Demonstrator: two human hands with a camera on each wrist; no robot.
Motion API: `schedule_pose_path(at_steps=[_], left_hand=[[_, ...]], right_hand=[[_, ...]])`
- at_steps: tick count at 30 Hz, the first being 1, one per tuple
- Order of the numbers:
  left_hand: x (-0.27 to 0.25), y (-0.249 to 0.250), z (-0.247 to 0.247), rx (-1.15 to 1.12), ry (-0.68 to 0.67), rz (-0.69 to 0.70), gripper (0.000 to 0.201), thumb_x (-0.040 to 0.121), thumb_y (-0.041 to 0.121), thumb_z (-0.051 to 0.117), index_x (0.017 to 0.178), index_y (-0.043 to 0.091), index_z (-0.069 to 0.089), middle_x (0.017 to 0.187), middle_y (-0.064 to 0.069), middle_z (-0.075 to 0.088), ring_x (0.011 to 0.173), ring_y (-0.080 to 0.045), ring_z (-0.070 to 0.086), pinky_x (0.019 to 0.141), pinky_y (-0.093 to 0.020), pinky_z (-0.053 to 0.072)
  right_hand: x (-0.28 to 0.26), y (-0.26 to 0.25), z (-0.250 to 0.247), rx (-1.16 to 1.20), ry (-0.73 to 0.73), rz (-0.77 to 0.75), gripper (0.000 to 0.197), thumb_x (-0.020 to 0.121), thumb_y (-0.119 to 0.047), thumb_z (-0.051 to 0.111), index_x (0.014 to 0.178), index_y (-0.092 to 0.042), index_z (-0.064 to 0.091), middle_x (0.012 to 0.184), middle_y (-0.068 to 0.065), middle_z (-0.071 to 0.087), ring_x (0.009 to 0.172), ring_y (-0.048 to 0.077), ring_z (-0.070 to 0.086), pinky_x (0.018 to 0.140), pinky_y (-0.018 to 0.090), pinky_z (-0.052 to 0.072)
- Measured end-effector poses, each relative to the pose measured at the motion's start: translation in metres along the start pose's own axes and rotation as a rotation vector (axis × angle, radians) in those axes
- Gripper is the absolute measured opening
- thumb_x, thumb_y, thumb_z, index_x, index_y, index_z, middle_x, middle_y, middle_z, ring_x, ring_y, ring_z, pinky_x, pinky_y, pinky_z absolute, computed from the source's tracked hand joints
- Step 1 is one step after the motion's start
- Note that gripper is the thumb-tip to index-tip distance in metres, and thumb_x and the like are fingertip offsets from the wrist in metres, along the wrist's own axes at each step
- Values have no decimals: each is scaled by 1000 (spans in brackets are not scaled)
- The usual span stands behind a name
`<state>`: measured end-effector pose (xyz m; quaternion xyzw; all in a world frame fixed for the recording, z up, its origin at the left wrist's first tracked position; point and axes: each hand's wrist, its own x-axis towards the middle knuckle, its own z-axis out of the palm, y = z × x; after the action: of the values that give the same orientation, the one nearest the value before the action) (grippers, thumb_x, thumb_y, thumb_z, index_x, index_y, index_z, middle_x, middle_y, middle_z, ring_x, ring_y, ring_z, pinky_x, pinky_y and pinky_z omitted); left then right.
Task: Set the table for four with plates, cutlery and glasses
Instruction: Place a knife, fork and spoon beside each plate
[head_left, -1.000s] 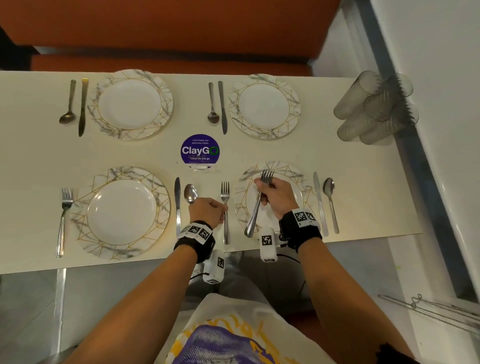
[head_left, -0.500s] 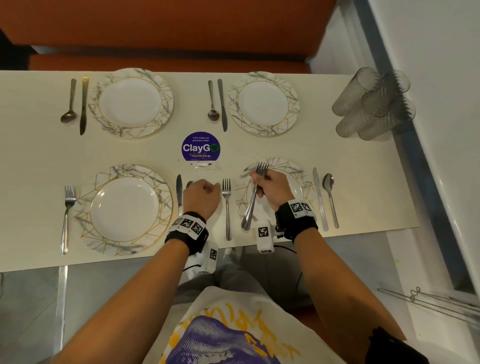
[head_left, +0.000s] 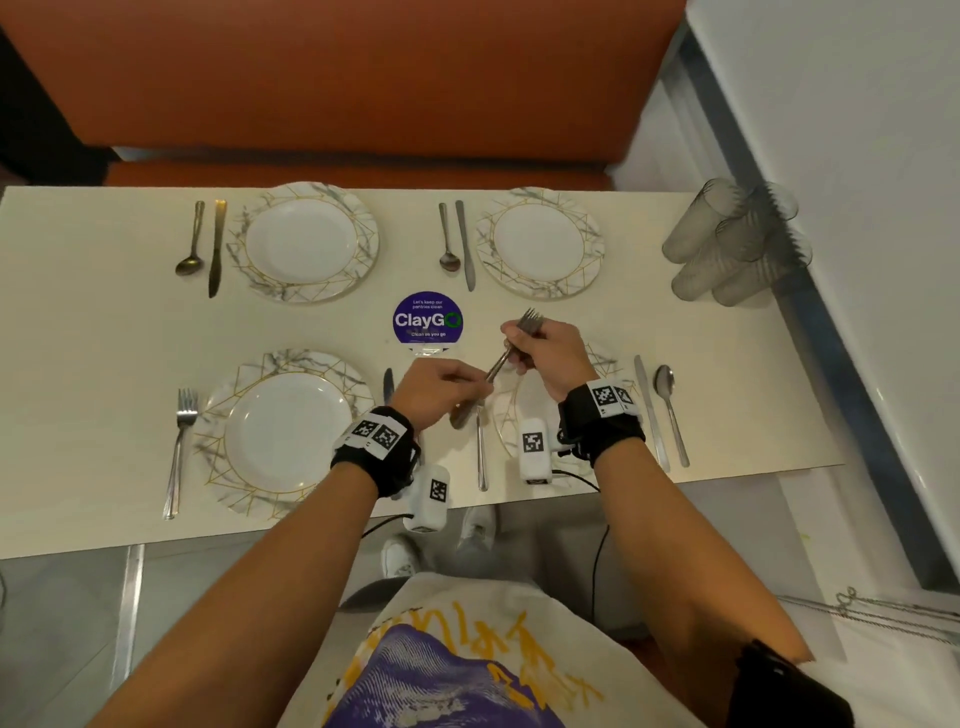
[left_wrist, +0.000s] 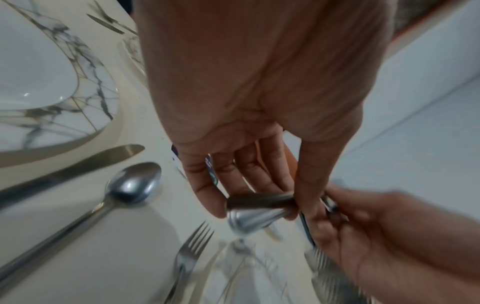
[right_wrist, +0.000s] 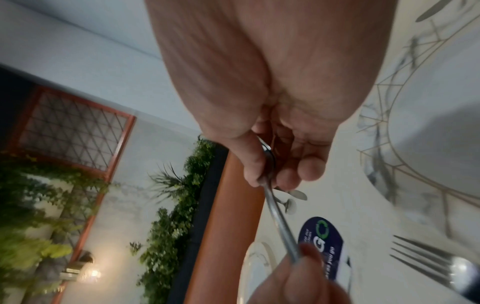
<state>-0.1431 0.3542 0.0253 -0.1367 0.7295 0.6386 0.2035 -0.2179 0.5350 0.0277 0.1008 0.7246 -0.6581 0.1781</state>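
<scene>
Cutlery step: right hand (head_left: 545, 358) pinches forks (head_left: 506, 351) near tines, above near-edge plate (head_left: 605, 358). Left hand (head_left: 436, 389) pinches one handle end. Likely next: separate forks, lay beside far plates (head_left: 306, 241). Glasses (head_left: 737, 244) far right corner.

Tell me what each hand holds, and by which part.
Forks: right hand grips them just below the tines; left hand pinches the handle end.

Black wristbands (head_left: 379, 457), white tagged cameras (head_left: 534, 449)
</scene>
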Motion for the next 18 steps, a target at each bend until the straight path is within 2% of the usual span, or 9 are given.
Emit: schedule_pose_path(at_steps=[2,4,7,9,11,13,16,18], left_hand=[[-6,12,-18,-86,68,11,24,82,17,87,104,9,79,81,-9,78,61,-17,65,59,-26,51],[-9,23,-35,-172,146,24,34,78,17,90,109,12,76,91,-9,80,71,-18,72,64,-28,56],[-8,36,-52,-359,223,56,41,77,9,89,114,6,71,98,-18,79,81,-29,78,69,-33,61],[-5,45,-54,-468,234,85,33,82,0,83,111,-1,69,99,-24,77,86,-33,77,72,-34,63],[0,51,-50,-533,245,112,21,86,-6,77,106,-6,69,92,-19,75,84,-32,75,74,-35,64],[7,55,-42,-584,252,122,15,89,-7,73,104,-7,69,86,-15,75,83,-31,74,77,-38,65],[21,60,-30,-582,241,128,10,92,-5,71,102,-6,70,89,-21,75,85,-33,76,80,-41,64],[32,65,-20,-556,248,129,14,92,-4,71,104,-10,70,89,-23,74,83,-33,76,78,-39,64]], right_hand=[[-5,-8,0,65,38,-14,6,92,-5,69,92,-5,75,76,11,67,64,21,59,61,38,49],[-9,-12,0,128,46,-23,7,91,-3,70,95,-2,75,79,13,71,63,20,60,59,36,48],[-16,-16,3,87,18,-61,7,88,-4,73,94,-6,76,82,16,74,66,22,60,57,32,47],[-20,-18,6,34,-6,-93,8,87,-3,74,93,-8,76,83,17,74,67,23,59,56,31,47],[-22,-19,9,-24,-33,-119,10,88,-3,73,95,-10,76,83,14,76,67,23,60,57,31,48],[-20,-21,9,-113,-51,-144,10,89,-9,73,97,-13,77,83,10,77,68,21,62,59,32,49],[-11,-25,4,-225,-77,-177,9,86,-22,79,93,-17,78,77,2,75,66,17,64,62,33,50],[-2,-28,-4,-298,-92,-205,11,83,-25,82,90,-18,78,77,-1,76,69,16,70,68,32,55]])
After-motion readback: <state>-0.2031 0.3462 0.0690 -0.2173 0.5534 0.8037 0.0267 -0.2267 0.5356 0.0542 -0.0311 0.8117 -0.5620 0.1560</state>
